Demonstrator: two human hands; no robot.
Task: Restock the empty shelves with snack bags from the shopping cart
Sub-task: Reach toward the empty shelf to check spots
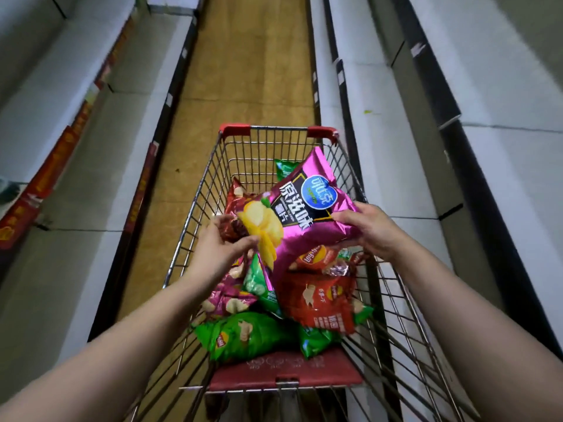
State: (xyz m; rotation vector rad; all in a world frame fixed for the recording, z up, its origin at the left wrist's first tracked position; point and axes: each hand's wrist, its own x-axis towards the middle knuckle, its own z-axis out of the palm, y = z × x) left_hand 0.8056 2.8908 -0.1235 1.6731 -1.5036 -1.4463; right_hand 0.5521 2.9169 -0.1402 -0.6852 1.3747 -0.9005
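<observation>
We stand in an aisle between bare grey shelves (76,178). Our left hand (219,246) pinches the left side of the shiny pink chip bag (307,208), held above the wire shopping cart (195,226), and our right hand (376,234) grips its right side. Its long way points away from us.

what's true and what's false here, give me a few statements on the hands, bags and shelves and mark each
1. Both the left hand and the right hand grip the magenta bag. True.
2. The magenta bag lies on a shelf. False: it is held over the shopping cart.
3. The cart holds nothing else. False: a red bag and a green bag, among others, lie in it.
4. The right-side shelves look bare. True.
</observation>
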